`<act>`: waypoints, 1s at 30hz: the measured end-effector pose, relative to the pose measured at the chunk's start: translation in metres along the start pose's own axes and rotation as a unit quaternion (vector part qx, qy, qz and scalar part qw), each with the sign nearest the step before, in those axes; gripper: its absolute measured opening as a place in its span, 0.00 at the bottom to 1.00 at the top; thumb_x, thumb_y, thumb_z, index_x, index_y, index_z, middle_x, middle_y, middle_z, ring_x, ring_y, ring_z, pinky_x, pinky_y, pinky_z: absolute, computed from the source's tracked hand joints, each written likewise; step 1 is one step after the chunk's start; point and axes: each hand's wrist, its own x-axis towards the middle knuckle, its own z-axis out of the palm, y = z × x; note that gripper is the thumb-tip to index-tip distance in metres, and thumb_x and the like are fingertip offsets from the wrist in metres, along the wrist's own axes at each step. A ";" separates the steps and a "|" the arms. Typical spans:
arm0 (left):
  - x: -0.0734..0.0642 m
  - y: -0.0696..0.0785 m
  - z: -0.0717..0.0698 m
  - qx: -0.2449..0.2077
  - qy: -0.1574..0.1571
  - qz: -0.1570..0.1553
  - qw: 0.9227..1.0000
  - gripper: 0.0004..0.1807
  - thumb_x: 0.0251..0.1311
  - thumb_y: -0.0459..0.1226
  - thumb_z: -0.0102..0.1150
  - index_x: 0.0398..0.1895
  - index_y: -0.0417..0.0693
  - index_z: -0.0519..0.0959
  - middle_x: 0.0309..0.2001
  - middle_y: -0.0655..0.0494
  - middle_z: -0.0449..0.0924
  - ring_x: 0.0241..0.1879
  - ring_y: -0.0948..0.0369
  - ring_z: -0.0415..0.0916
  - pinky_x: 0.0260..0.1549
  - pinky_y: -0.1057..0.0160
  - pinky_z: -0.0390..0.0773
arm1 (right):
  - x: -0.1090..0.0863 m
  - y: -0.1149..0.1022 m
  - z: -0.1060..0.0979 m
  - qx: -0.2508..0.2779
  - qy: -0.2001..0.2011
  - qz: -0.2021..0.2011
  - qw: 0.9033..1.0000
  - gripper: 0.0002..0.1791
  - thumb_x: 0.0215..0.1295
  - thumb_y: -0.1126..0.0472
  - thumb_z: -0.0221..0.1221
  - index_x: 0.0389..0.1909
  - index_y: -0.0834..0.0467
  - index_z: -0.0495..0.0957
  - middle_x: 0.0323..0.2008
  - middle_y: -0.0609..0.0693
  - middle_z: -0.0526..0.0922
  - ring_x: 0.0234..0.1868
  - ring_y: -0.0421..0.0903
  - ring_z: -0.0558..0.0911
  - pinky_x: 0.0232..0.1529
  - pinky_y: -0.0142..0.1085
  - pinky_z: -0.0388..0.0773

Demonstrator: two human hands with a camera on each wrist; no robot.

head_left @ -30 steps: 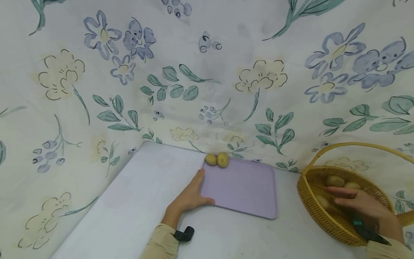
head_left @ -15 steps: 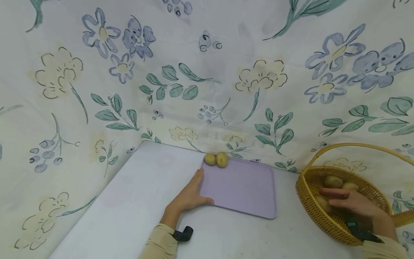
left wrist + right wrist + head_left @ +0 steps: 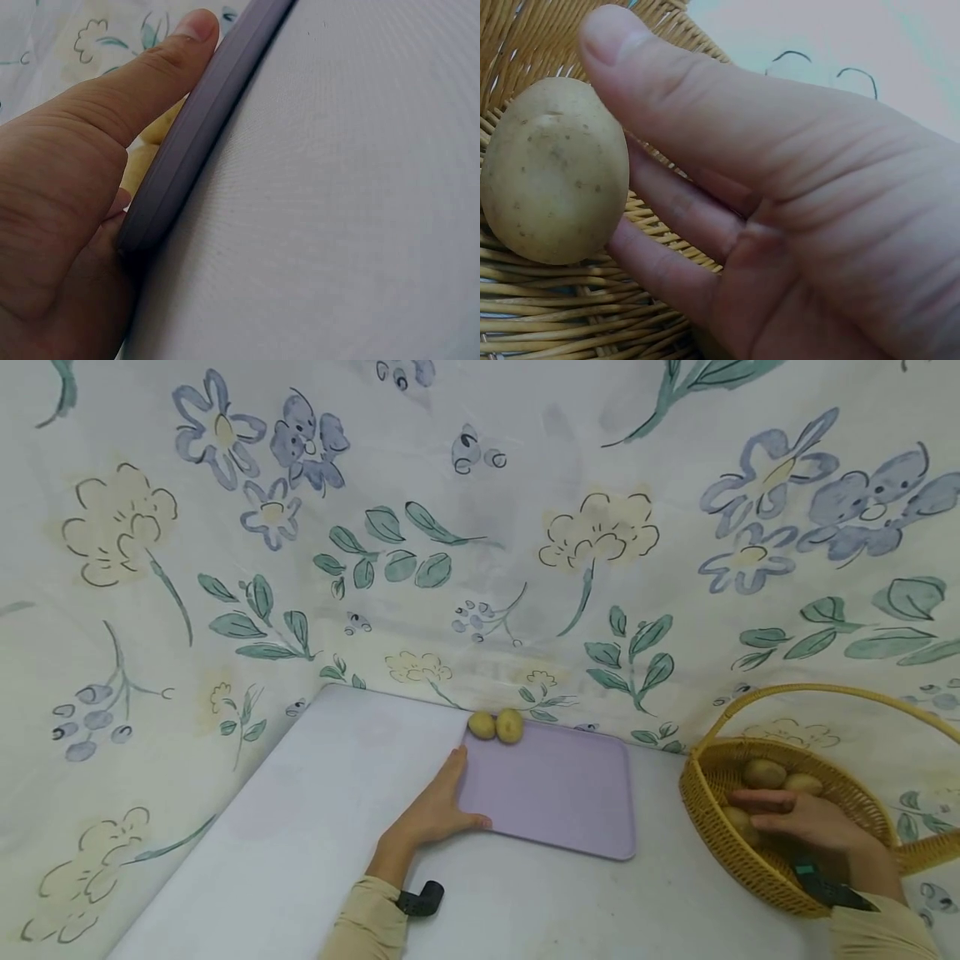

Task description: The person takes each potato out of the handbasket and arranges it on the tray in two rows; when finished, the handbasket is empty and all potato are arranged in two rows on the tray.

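Observation:
My left hand (image 3: 435, 810) rests at the near left corner of a lilac tray (image 3: 555, 793), its thumb along the front edge and its fingers along the left side. In the left wrist view the thumb (image 3: 161, 64) lies straight against the tray's rim (image 3: 191, 150). Two potatoes (image 3: 510, 727) sit side by side at the tray's far left corner. Inside a wicker basket (image 3: 712, 814), my right hand (image 3: 817, 822) reaches to a potato (image 3: 555, 172). Its straight fingers (image 3: 675, 202) extend toward and touch the potato's side, with the thumb extended above.
Two more potatoes (image 3: 765, 774) lie at the back of the basket, whose tall arched handle (image 3: 832, 691) rises above it. A white table (image 3: 315, 827) carries the tray and basket. Flower-patterned cloth (image 3: 450, 527) stands behind and to the left.
My right hand has moved slightly left in the basket, closer to the potato at its left side. My left hand stays on the tray corner. The head view has shifted a little.

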 end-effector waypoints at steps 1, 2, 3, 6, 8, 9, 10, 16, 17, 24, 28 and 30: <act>0.000 0.000 0.000 0.002 0.000 0.000 1.000 0.74 0.42 0.57 0.80 0.83 0.44 0.38 0.84 0.46 0.34 0.83 0.51 0.34 0.82 0.48 0.43 | -0.001 0.000 0.000 -0.013 0.004 0.002 1.000 0.29 0.73 0.53 0.61 0.71 0.61 0.72 0.54 0.19 0.79 0.51 0.19 0.77 0.48 0.23 0.78; 0.000 0.000 0.001 0.003 -0.001 0.000 1.000 0.74 0.43 0.57 0.80 0.83 0.44 0.38 0.84 0.46 0.34 0.83 0.51 0.34 0.82 0.48 0.43 | -0.001 0.000 0.001 -0.030 0.008 0.003 1.000 0.30 0.72 0.52 0.61 0.70 0.60 0.72 0.54 0.19 0.79 0.51 0.19 0.76 0.48 0.24 0.78; 0.001 0.000 0.001 0.005 -0.001 0.000 1.000 0.74 0.43 0.57 0.80 0.83 0.44 0.38 0.84 0.46 0.34 0.83 0.51 0.34 0.82 0.48 0.43 | -0.002 0.001 0.001 -0.047 0.011 0.003 0.999 0.30 0.72 0.51 0.62 0.70 0.60 0.73 0.54 0.20 0.79 0.50 0.18 0.76 0.47 0.24 0.78; 0.001 0.000 0.001 0.005 -0.002 0.003 1.000 0.75 0.42 0.57 0.80 0.83 0.44 0.38 0.84 0.45 0.34 0.83 0.50 0.34 0.82 0.48 0.43 | -0.003 0.001 0.000 -0.081 0.010 -0.013 0.997 0.30 0.71 0.52 0.62 0.70 0.61 0.73 0.54 0.21 0.78 0.51 0.17 0.74 0.47 0.25 0.78; 0.000 0.001 0.001 0.006 -0.002 0.003 1.000 0.75 0.42 0.57 0.80 0.83 0.43 0.38 0.84 0.45 0.34 0.83 0.50 0.34 0.82 0.48 0.43 | -0.002 0.001 0.000 -0.089 0.008 -0.020 0.996 0.29 0.71 0.52 0.63 0.69 0.59 0.74 0.54 0.18 0.77 0.51 0.16 0.73 0.46 0.24 0.78; 0.000 0.001 0.000 0.006 -0.001 0.004 1.000 0.75 0.42 0.57 0.80 0.83 0.43 0.38 0.84 0.45 0.34 0.83 0.50 0.34 0.82 0.48 0.43 | -0.001 0.001 0.000 -0.090 0.003 -0.028 0.996 0.29 0.71 0.53 0.63 0.69 0.59 0.74 0.55 0.18 0.76 0.51 0.16 0.73 0.46 0.24 0.77; 0.000 0.002 0.000 0.005 0.000 0.004 1.000 0.74 0.43 0.57 0.80 0.83 0.43 0.38 0.84 0.45 0.34 0.83 0.50 0.34 0.82 0.48 0.43 | -0.001 0.000 0.000 -0.091 0.001 -0.032 0.995 0.29 0.70 0.53 0.63 0.69 0.58 0.75 0.55 0.17 0.76 0.52 0.16 0.72 0.47 0.23 0.77; -0.001 0.002 -0.001 0.002 -0.001 -0.001 1.000 0.74 0.43 0.57 0.80 0.83 0.43 0.38 0.84 0.45 0.34 0.83 0.50 0.34 0.82 0.48 0.43 | 0.000 -0.002 0.000 -0.084 -0.009 -0.044 0.995 0.29 0.69 0.54 0.65 0.69 0.53 0.75 0.56 0.15 0.74 0.53 0.17 0.73 0.47 0.22 0.76; -0.001 0.002 -0.001 0.001 -0.001 -0.001 1.000 0.74 0.43 0.57 0.80 0.83 0.43 0.38 0.84 0.45 0.34 0.83 0.50 0.34 0.82 0.48 0.43 | 0.000 -0.001 0.000 -0.084 -0.012 -0.053 0.995 0.29 0.69 0.55 0.65 0.69 0.54 0.75 0.56 0.15 0.74 0.53 0.17 0.73 0.47 0.22 0.76; 0.000 0.001 0.000 0.000 0.001 -0.001 1.000 0.75 0.42 0.57 0.80 0.83 0.44 0.38 0.84 0.46 0.34 0.83 0.51 0.34 0.82 0.48 0.42 | 0.003 0.003 0.002 -0.016 -0.067 -0.086 0.994 0.28 0.71 0.62 0.61 0.70 0.65 0.71 0.57 0.16 0.75 0.54 0.19 0.75 0.49 0.21 0.77; 0.001 0.000 0.000 -0.001 0.000 0.002 1.000 0.75 0.42 0.57 0.80 0.83 0.44 0.37 0.84 0.46 0.34 0.83 0.51 0.34 0.82 0.48 0.43 | 0.005 0.007 0.001 0.046 -0.102 -0.066 0.992 0.28 0.74 0.64 0.57 0.71 0.69 0.67 0.56 0.19 0.78 0.55 0.23 0.78 0.51 0.21 0.78; 0.001 0.000 0.000 0.000 0.000 0.003 1.000 0.75 0.43 0.57 0.80 0.83 0.43 0.37 0.84 0.46 0.34 0.83 0.50 0.34 0.82 0.48 0.43 | 0.006 0.008 0.001 0.067 -0.113 -0.060 0.989 0.28 0.75 0.65 0.55 0.71 0.72 0.64 0.56 0.22 0.79 0.55 0.23 0.78 0.52 0.22 0.79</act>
